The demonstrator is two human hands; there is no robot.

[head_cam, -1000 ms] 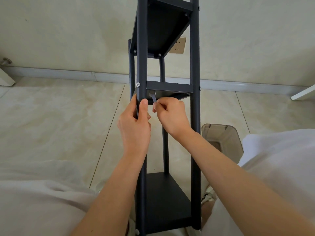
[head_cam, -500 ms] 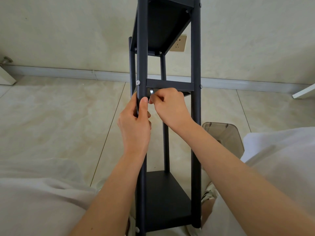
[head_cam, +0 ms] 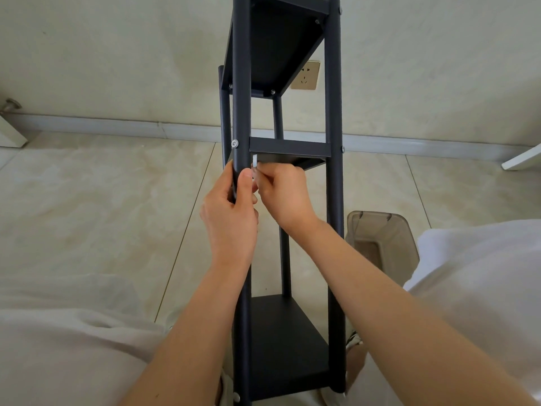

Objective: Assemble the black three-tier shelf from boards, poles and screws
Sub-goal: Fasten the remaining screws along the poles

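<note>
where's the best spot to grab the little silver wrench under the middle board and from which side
Take the wrench by its lower free end, coming from below and to the right of the front left pole. Its top is tucked under the middle board, close beside the pole, so only the lower end is open to fingers. The right hand already pinches it there, while the left hand grips the pole.

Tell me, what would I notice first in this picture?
The tall black shelf fills the middle, standing on the tiled floor. Just under its middle board, the left hand grips the front pole, and the right hand beside it pinches a small silver tool.
</note>
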